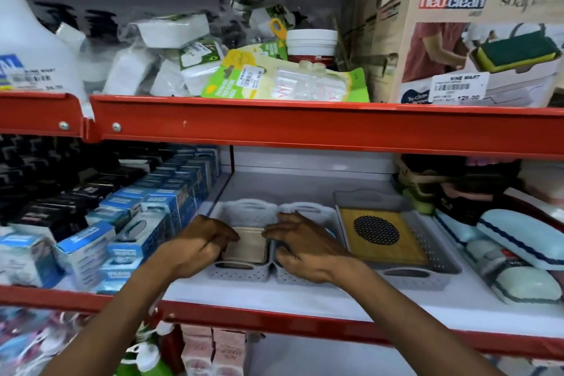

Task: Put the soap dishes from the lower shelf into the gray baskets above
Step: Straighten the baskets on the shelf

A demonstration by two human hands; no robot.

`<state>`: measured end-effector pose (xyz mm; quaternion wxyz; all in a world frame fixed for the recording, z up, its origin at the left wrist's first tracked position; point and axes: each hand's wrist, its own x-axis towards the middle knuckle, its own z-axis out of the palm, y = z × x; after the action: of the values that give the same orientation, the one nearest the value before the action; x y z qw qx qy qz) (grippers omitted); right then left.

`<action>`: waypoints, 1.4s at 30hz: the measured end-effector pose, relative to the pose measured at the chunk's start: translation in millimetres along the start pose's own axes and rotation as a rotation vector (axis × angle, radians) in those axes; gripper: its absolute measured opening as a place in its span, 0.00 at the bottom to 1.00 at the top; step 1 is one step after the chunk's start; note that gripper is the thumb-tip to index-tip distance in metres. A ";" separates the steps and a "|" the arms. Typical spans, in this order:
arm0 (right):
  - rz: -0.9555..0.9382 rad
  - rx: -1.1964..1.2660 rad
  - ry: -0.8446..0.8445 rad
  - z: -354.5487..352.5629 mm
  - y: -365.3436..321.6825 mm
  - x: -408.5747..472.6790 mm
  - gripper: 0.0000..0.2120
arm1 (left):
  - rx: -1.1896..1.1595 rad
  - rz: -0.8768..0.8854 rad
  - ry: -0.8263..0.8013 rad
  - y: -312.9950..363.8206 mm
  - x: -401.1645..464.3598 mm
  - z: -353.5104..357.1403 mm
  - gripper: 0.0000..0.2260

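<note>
Task partly done: both hands, left hand (200,243) and right hand (300,246), fingers curled, seat a beige soap dish (248,246) in the left gray basket (241,273); the larger basket (427,275) at 3 o'clock holds one.

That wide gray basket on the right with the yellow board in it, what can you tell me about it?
The wide gray basket looks like pale gray plastic, shallow and rectangular, its walls and floor pierced with small holes and a cut-out handle at each short end. It sits flat on the white shelf, slightly angled, just right of two narrower gray baskets where both hands work. Inside lies a yellowish wood-look board with a round dark mesh patch. Neither hand clearly touches it.
</note>
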<state>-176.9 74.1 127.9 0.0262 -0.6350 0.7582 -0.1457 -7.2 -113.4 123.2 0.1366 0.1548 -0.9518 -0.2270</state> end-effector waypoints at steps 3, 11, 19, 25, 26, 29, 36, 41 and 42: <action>-0.013 -0.072 -0.080 11.9 -7.7 19.5 0.20 | 0.079 0.023 -0.026 -8.5 -0.5 4.1 0.21; 0.019 -0.055 -0.038 12.8 -15.2 18.5 0.25 | 0.115 0.099 -0.024 -3.9 -4.2 0.9 0.32; 0.238 -0.079 0.176 -2.8 -27.5 -51.4 0.16 | 0.013 0.161 0.122 22.7 -29.1 25.4 0.13; 0.280 -0.106 0.137 3.6 -35.9 -59.4 0.15 | -0.129 0.095 0.192 37.6 -37.8 36.2 0.14; 0.276 -0.106 0.143 3.5 -37.1 -61.0 0.14 | -0.139 0.085 0.197 37.6 -40.3 37.0 0.14; 0.262 -0.096 0.132 2.5 -47.7 -70.3 0.12 | -0.168 0.055 0.222 39.7 -50.0 39.7 0.15; 0.264 -0.021 0.079 3.0 -61.1 -87.5 0.12 | -0.215 0.011 0.264 52.8 -73.7 42.0 0.16; 0.260 -0.009 0.052 -1.7 -65.9 -94.6 0.14 | -0.190 -0.017 0.269 55.0 -79.7 44.3 0.13; 0.262 0.002 0.052 -2.1 -66.0 -96.2 0.14 | -0.187 -0.029 0.273 54.4 -80.0 44.9 0.12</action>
<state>-95.9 157.9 132.7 0.0260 -0.5263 0.8351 -0.1580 38.5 -21.1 95.2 0.2754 0.1844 -0.8967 -0.2933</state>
